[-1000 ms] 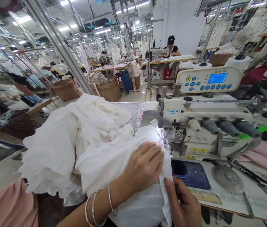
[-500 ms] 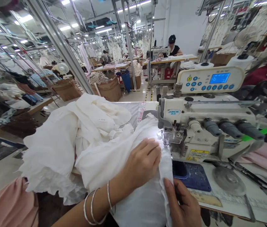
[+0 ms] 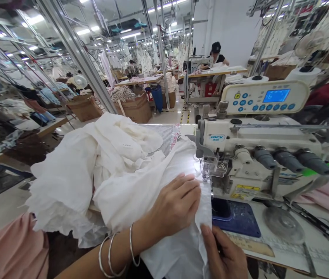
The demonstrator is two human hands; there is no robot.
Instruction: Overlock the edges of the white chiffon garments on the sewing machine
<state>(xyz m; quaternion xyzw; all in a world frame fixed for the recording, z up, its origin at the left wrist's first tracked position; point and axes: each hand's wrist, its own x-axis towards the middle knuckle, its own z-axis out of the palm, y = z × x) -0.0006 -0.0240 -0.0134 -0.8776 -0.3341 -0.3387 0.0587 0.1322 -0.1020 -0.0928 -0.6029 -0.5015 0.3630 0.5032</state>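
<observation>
A large white cloth (image 3: 132, 193) lies bunched over the left of the table and runs flat along the front of a sewing machine (image 3: 254, 151). Its right edge passes under the lit presser foot area. My left hand (image 3: 176, 203), with bangles at the wrist, rests on the cloth just in front of the needle, fingers curled together and the thumb hidden. Lower down, my right hand (image 3: 224, 250) pinches the cloth's edge between thumb and fingers. A clear guard (image 3: 217, 167) partly hides the needle.
Right of the cloth is a dark blue plate (image 3: 247, 219) on the machine table. Black tweezers-like tools (image 3: 312, 219) and pink fabric (image 3: 327, 193) lie further right. A control panel (image 3: 265, 97) stands atop the machine. Another person (image 3: 217, 56) sits at a machine behind.
The cloth's edge near the needle and between my hands lies smoother and straighter now. My left hand has shifted slightly toward me. The view has turned a little left.
</observation>
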